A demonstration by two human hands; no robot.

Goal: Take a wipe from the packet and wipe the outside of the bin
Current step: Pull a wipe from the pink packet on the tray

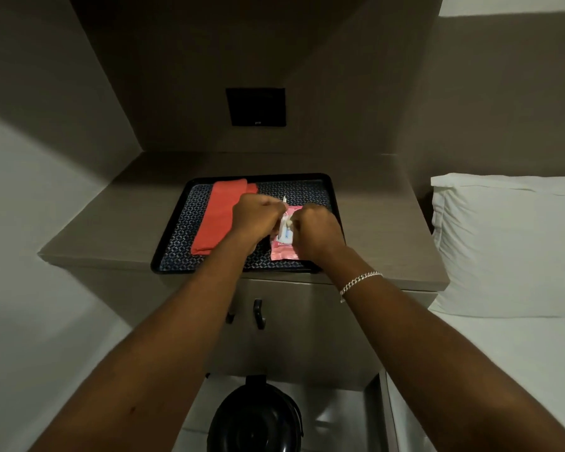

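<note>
A pink wipe packet (284, 250) lies on the right half of a black patterned tray (183, 220) on the bedside cabinet. My left hand (258, 216) pinches the packet's lifted white flap from the left. My right hand (317, 228) rests closed on the packet's right side and pinches at the opening. Whether a wipe is out I cannot tell, since the fingers hide the opening. The black round bin (255, 419) stands on the floor below, in front of the cabinet, between my forearms.
A folded red cloth (219, 213) lies on the tray's left half. The cabinet (111, 230) fills a wall niche with a dark wall panel (256, 106) above. Two black hooks (258, 313) hang on the cabinet front. A bed with a white pillow (503, 243) is at the right.
</note>
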